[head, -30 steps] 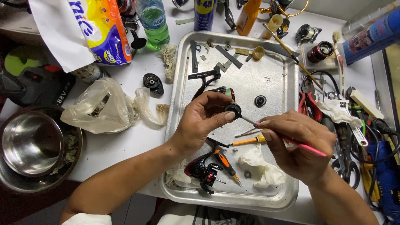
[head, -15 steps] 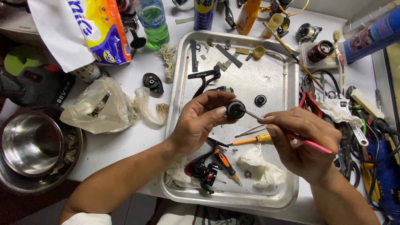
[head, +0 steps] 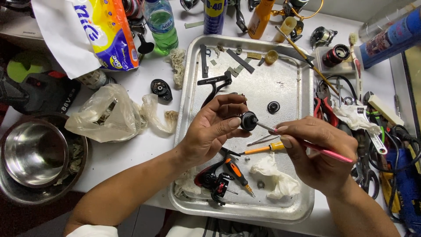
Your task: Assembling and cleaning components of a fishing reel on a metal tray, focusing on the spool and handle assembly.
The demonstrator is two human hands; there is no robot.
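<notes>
Left hand (head: 210, 131) is pinching a small black round part (head: 248, 120) above the metal tray's (head: 302, 193) centre; right hand (head: 318, 153) is gripping a pink brush (head: 324, 151), tip touching the part.

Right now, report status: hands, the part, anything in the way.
Left hand pinches small black round part above tray. Right hand holds pink brush, tip at the part. Nothing between them.
</notes>
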